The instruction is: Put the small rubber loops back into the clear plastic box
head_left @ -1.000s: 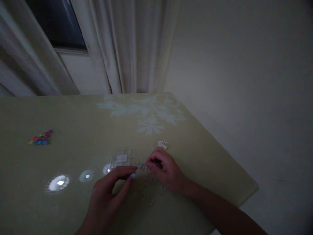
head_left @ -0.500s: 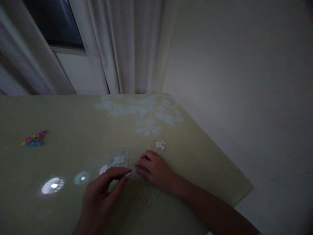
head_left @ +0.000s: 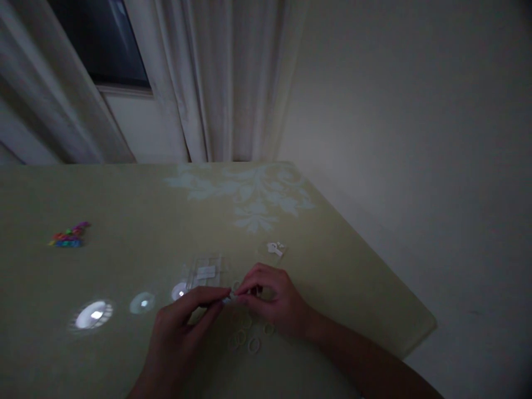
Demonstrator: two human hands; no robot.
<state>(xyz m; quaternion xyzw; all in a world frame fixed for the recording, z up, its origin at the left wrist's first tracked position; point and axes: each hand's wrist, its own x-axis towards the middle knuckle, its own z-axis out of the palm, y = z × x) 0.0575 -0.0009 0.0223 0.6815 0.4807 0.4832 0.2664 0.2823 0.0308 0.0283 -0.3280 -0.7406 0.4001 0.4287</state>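
Observation:
My left hand (head_left: 179,327) is closed in a pinch, thumb against forefinger, on a small pale striped piece (head_left: 226,300) whose kind I cannot make out. Meeting it from the right, my right hand (head_left: 281,302) also pinches, its fingertips right at the piece; what sits between them is too small to name. Under and in front of the hands lie several thin pale rings (head_left: 254,346). Just beyond my left fingers is a clear compartment box (head_left: 206,272) bearing a white label.
Beyond my right hand lies a clear packet (head_left: 276,249) with white markings. A small heap of bright coloured pieces (head_left: 69,237) rests at the left of the glossy table (head_left: 124,205). Curtains (head_left: 233,77) hang behind; a wall (head_left: 394,138) stands along the right.
My right hand has drawn back from the table beside the packet and brought its fingertips to the piece in my left hand. The view has shifted slightly.

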